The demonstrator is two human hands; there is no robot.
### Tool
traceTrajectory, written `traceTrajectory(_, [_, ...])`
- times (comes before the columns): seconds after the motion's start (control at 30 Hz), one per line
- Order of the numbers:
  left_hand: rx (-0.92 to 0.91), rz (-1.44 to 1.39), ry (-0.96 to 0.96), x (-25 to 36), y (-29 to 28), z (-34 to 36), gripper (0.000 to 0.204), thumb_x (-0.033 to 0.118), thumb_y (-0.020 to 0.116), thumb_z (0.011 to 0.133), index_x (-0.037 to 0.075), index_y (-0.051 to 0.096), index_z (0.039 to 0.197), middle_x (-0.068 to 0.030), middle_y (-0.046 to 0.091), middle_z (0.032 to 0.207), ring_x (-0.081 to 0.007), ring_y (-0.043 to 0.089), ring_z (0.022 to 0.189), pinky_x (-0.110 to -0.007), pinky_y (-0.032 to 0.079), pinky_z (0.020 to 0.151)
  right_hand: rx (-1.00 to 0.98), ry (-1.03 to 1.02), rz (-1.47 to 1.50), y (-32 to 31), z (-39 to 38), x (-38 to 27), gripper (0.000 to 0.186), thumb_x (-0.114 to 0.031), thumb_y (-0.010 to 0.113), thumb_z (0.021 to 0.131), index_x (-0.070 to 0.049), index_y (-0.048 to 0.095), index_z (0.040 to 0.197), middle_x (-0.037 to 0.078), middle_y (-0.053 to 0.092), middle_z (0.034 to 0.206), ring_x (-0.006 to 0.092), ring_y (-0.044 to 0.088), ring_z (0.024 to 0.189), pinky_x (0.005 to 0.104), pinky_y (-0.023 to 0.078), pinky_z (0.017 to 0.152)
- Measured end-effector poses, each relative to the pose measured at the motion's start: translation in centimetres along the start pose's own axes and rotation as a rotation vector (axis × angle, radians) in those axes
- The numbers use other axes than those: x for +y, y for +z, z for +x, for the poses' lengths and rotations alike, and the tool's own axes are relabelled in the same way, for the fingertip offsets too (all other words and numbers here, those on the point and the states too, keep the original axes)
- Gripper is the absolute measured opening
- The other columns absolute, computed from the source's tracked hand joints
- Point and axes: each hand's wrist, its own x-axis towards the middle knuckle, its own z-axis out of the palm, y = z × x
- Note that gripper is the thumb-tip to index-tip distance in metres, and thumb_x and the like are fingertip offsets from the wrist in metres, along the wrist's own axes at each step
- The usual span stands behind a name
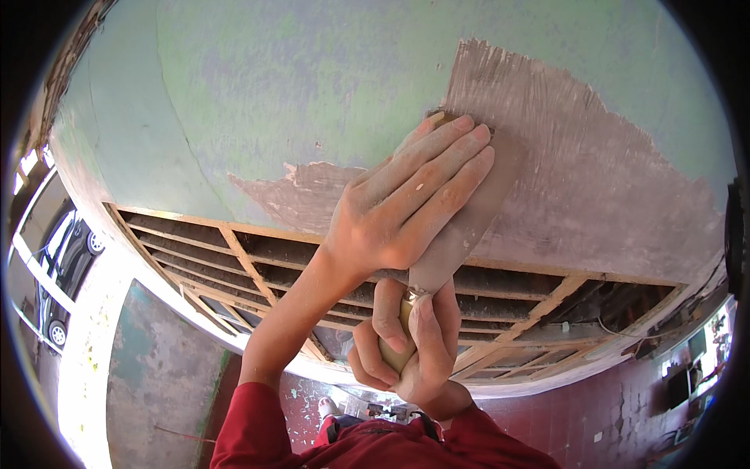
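Observation:
My right hand (418,344) is wrapped round the pale yellowish handle (399,356) of a long-bladed scraping tool. A shiny metal collar shows above the thumb. The broad blade (457,242), coated in grey dust, slants up and right against a green painted surface (258,102). My dusty left hand (414,191) lies along the blade, palm down, fingers stretched out and close together. A brownish edge shows by its fingertips; the rest there is hidden. Right of the blade spreads a scraped, grey-brown patch (578,164). A smaller bare patch (297,195) lies left of my left hand.
Below the painted surface runs a wooden frame with slats (234,258). A dark car (66,266) stands at the far left, beyond a bright strip of ground. A stained grey panel (156,367) is at lower left, a reddish tiled floor (547,422) at lower right.

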Motion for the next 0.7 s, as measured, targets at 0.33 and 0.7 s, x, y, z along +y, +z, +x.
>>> traceTrajectory(0.33, [0.017,0.001,0.037,-0.6,0.4,1.0,0.035,0.004,0.067,0.072,-0.005,0.068,0.106,-0.0142,0.068,0.114,-0.0297,0.066,0.112,-0.042,0.058,0.095,-0.097,-0.044,0.009,-0.7,0.8,-0.2,0.032,-0.028,0.021,0.110,-0.017,0.029,0.138,0.003,0.042,0.080,0.0092,0.033,0.039,0.0229,0.031,0.031])
traceTrajectory(0.7, [-0.023,-0.009,0.051,-0.6,0.1,0.5,0.037,0.004,0.067,0.072,-0.004,0.067,0.108,-0.0146,0.068,0.115,-0.0294,0.066,0.111,-0.041,0.058,0.095,-0.051,-0.046,0.010,-0.3,0.5,0.3,0.029,-0.030,0.020,0.110,-0.017,0.033,0.132,0.003,0.042,0.080,0.0095,0.033,0.038,0.0232,0.031,0.030])
